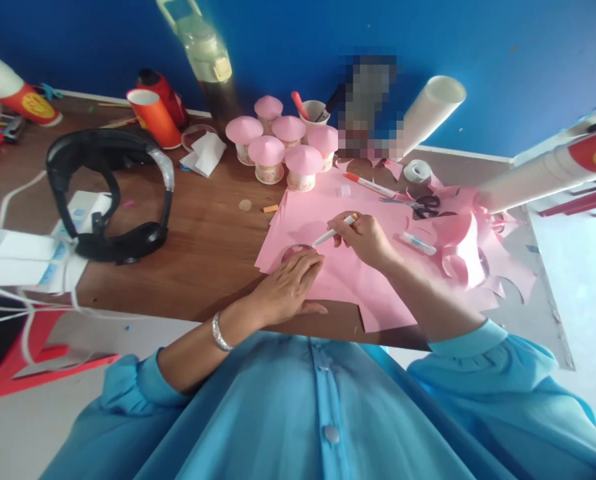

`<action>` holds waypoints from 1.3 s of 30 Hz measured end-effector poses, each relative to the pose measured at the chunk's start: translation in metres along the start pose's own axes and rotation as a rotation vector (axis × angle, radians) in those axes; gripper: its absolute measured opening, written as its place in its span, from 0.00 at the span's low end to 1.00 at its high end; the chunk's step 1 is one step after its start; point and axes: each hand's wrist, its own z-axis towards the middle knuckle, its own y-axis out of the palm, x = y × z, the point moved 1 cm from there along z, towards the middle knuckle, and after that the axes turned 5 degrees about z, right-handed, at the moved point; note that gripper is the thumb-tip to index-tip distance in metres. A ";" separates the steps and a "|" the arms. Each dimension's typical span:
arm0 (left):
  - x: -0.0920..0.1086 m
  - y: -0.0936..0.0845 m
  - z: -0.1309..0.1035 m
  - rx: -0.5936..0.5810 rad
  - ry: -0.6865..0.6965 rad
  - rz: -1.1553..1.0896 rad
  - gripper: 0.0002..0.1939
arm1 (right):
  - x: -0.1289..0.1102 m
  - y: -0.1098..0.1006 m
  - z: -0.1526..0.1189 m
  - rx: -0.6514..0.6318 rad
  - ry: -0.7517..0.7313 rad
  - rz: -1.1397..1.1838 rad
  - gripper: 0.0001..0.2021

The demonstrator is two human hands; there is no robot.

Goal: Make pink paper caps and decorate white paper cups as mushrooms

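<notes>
Pink paper sheets (378,293) lie at the table's front edge. My left hand (291,283) rests flat on them, fingers stretched over the near side of a round rim (298,248); the rest of that round object is hidden under the hand. My right hand (361,235) is closed on a white pen (331,233), its tip pointing down-left beside the rim's right side. Behind the paper stand several small patterned cups with pink cone tops (267,159).
Scissors (425,205), an orange marker (371,185), a glue tube (418,243) and pink scraps (508,267) lie to the right. A black headset (111,250) and white boxes (18,257) are left. A tall bottle (211,67) stands behind.
</notes>
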 end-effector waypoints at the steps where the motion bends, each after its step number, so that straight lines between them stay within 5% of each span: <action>1: 0.000 -0.001 0.000 -0.001 0.006 0.002 0.44 | 0.001 -0.001 -0.004 0.015 0.004 0.008 0.25; 24: 0.001 -0.005 0.003 0.050 0.010 0.062 0.36 | 0.008 0.001 -0.051 0.148 -0.021 -0.014 0.13; 39: 0.000 -0.003 0.002 0.035 -0.008 0.030 0.33 | 0.013 0.031 -0.120 0.121 -0.653 -0.661 0.08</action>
